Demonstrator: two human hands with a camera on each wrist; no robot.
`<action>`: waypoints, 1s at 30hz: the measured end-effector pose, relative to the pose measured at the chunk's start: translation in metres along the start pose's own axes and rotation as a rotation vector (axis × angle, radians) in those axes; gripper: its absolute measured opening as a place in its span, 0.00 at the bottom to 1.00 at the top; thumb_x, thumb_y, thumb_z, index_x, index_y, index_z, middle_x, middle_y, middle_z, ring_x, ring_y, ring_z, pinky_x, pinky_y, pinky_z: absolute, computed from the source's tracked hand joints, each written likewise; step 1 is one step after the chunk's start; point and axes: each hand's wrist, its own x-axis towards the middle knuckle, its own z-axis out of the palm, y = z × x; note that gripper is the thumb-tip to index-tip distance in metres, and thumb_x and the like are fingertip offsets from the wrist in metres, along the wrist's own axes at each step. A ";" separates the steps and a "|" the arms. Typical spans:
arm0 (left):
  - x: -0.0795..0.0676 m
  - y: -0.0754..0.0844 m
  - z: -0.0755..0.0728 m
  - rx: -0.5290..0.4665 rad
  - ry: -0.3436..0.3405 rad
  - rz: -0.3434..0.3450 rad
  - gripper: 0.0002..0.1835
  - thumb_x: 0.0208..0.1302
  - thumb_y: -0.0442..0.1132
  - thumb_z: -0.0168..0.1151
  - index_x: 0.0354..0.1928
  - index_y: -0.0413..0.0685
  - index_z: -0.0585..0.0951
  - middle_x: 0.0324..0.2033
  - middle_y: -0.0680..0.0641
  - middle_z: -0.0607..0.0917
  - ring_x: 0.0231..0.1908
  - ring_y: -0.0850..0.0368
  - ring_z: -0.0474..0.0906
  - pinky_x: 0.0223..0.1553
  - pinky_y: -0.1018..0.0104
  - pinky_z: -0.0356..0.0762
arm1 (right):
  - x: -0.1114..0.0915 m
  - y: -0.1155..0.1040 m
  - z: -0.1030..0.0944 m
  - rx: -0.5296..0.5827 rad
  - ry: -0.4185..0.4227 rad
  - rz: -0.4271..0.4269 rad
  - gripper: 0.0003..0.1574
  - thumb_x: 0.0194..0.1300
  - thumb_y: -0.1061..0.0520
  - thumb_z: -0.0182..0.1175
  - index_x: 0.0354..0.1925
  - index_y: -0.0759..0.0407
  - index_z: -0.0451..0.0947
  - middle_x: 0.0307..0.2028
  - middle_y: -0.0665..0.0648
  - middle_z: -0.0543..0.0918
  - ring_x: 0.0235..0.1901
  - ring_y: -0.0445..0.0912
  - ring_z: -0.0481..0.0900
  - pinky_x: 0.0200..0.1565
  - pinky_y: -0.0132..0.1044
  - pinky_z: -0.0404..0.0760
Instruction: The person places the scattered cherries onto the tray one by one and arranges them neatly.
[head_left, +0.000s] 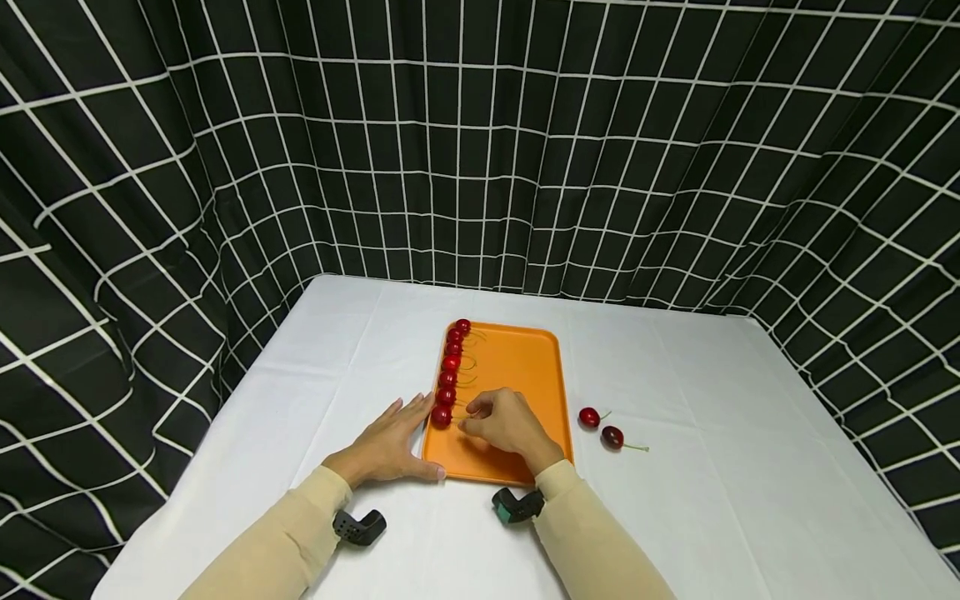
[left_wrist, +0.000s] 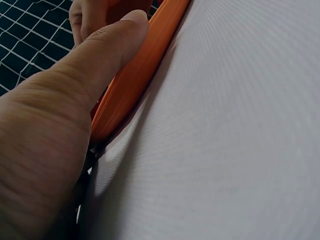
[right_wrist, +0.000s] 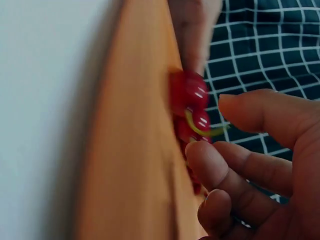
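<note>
My left hand (head_left: 390,442) lies with fingers spread at the near left corner of an orange tray (head_left: 517,358). Its thumb (left_wrist: 112,45) rests along the tray's near rim. Over the tray is my right hand (head_left: 506,423), its thumb and bent fingers apart beside the nearest cherry (head_left: 442,417). In the right wrist view the green stem (right_wrist: 212,132) of this red cherry (right_wrist: 196,91) reaches into the gap between thumb and forefinger, which do not close on it. Several more red cherries (head_left: 451,364) form a row up the tray's left side, stems pointing right.
Two loose cherries lie on the white cloth right of the tray: a red one (head_left: 589,417) and a darker one (head_left: 612,437) with a long stem. A black curtain with a white grid (head_left: 480,150) surrounds the white-covered table (head_left: 712,433).
</note>
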 end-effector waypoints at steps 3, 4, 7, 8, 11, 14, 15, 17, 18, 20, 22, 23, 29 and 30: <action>0.000 0.000 -0.001 -0.005 0.000 -0.006 0.69 0.38 0.77 0.66 0.76 0.46 0.48 0.73 0.47 0.52 0.71 0.58 0.44 0.70 0.62 0.33 | -0.004 0.001 -0.013 0.028 0.036 0.008 0.16 0.53 0.50 0.72 0.38 0.58 0.85 0.24 0.47 0.81 0.24 0.43 0.77 0.26 0.35 0.77; 0.001 0.000 -0.001 -0.014 0.000 -0.005 0.69 0.38 0.76 0.67 0.76 0.46 0.48 0.73 0.46 0.52 0.71 0.58 0.44 0.70 0.62 0.33 | -0.005 0.001 -0.018 0.036 0.050 0.003 0.16 0.53 0.51 0.72 0.38 0.59 0.85 0.24 0.47 0.82 0.25 0.43 0.77 0.26 0.35 0.77; 0.001 0.000 -0.001 -0.022 -0.006 -0.002 0.69 0.38 0.76 0.67 0.76 0.44 0.49 0.73 0.46 0.52 0.72 0.57 0.44 0.71 0.61 0.32 | -0.013 0.004 -0.037 0.071 0.091 -0.029 0.15 0.54 0.54 0.72 0.39 0.61 0.85 0.25 0.48 0.82 0.26 0.45 0.77 0.27 0.35 0.77; 0.001 -0.001 -0.001 -0.025 -0.004 0.002 0.69 0.38 0.75 0.67 0.76 0.44 0.49 0.73 0.46 0.53 0.72 0.57 0.44 0.71 0.61 0.32 | -0.016 0.005 -0.044 0.086 0.102 -0.048 0.15 0.55 0.55 0.71 0.39 0.62 0.85 0.26 0.49 0.82 0.27 0.45 0.77 0.27 0.36 0.77; 0.001 -0.002 -0.001 -0.014 -0.008 0.002 0.69 0.38 0.75 0.67 0.76 0.44 0.48 0.73 0.46 0.53 0.72 0.57 0.44 0.71 0.60 0.32 | -0.027 0.010 -0.066 0.133 0.131 -0.087 0.14 0.55 0.56 0.71 0.40 0.62 0.85 0.28 0.51 0.83 0.28 0.47 0.77 0.27 0.36 0.78; 0.001 -0.002 0.000 -0.010 -0.005 0.008 0.69 0.38 0.75 0.68 0.76 0.43 0.49 0.73 0.46 0.53 0.72 0.56 0.45 0.71 0.60 0.32 | -0.040 0.015 -0.090 0.185 0.174 -0.082 0.13 0.56 0.56 0.71 0.40 0.60 0.85 0.28 0.54 0.82 0.25 0.49 0.76 0.21 0.34 0.75; 0.002 -0.002 0.000 -0.010 -0.007 0.006 0.69 0.38 0.75 0.68 0.76 0.43 0.49 0.73 0.46 0.53 0.72 0.56 0.44 0.71 0.60 0.32 | -0.045 0.018 -0.098 0.199 0.188 -0.071 0.12 0.56 0.56 0.71 0.39 0.59 0.85 0.28 0.56 0.82 0.24 0.50 0.76 0.18 0.34 0.73; 0.002 -0.002 0.000 -0.014 -0.010 0.009 0.69 0.38 0.74 0.68 0.76 0.43 0.49 0.73 0.46 0.53 0.72 0.56 0.44 0.71 0.60 0.32 | -0.055 0.025 -0.113 0.210 0.223 -0.072 0.12 0.57 0.56 0.70 0.40 0.59 0.85 0.28 0.58 0.82 0.23 0.51 0.76 0.17 0.34 0.72; 0.002 -0.001 0.001 -0.016 -0.011 0.011 0.69 0.38 0.74 0.68 0.75 0.43 0.50 0.73 0.45 0.53 0.72 0.56 0.44 0.71 0.60 0.32 | -0.061 0.030 -0.120 0.213 0.242 -0.073 0.12 0.57 0.56 0.70 0.40 0.59 0.85 0.28 0.59 0.82 0.23 0.51 0.76 0.17 0.34 0.72; 0.003 -0.001 0.002 -0.017 -0.015 0.008 0.69 0.38 0.75 0.68 0.76 0.43 0.49 0.73 0.46 0.53 0.72 0.57 0.44 0.71 0.60 0.32 | -0.071 0.040 -0.132 0.202 0.278 -0.085 0.11 0.59 0.56 0.70 0.40 0.58 0.85 0.29 0.58 0.83 0.24 0.52 0.78 0.19 0.35 0.75; 0.002 0.000 0.003 -0.022 -0.020 0.007 0.69 0.38 0.75 0.68 0.76 0.44 0.49 0.73 0.46 0.52 0.72 0.57 0.44 0.71 0.61 0.32 | -0.079 0.052 -0.144 0.166 0.317 -0.107 0.11 0.60 0.56 0.69 0.40 0.60 0.85 0.31 0.57 0.85 0.30 0.50 0.79 0.28 0.35 0.78; 0.002 0.000 0.003 -0.024 -0.021 0.008 0.70 0.38 0.76 0.67 0.76 0.45 0.48 0.73 0.46 0.52 0.72 0.57 0.44 0.70 0.61 0.32 | -0.083 0.058 -0.149 0.155 0.334 -0.106 0.11 0.60 0.56 0.69 0.40 0.61 0.85 0.33 0.56 0.85 0.31 0.49 0.79 0.30 0.35 0.78; 0.001 -0.002 0.001 -0.031 -0.008 0.024 0.70 0.38 0.77 0.66 0.76 0.48 0.45 0.73 0.47 0.51 0.72 0.56 0.43 0.71 0.60 0.32 | -0.100 0.092 -0.165 0.118 0.386 -0.011 0.14 0.61 0.55 0.68 0.42 0.63 0.84 0.34 0.57 0.86 0.35 0.45 0.79 0.35 0.32 0.76; 0.001 -0.002 0.001 -0.031 -0.005 0.026 0.70 0.38 0.76 0.66 0.76 0.47 0.45 0.73 0.47 0.51 0.72 0.56 0.43 0.71 0.59 0.32 | -0.102 0.096 -0.165 0.117 0.383 0.006 0.15 0.61 0.54 0.68 0.43 0.63 0.84 0.35 0.57 0.86 0.35 0.45 0.79 0.36 0.31 0.76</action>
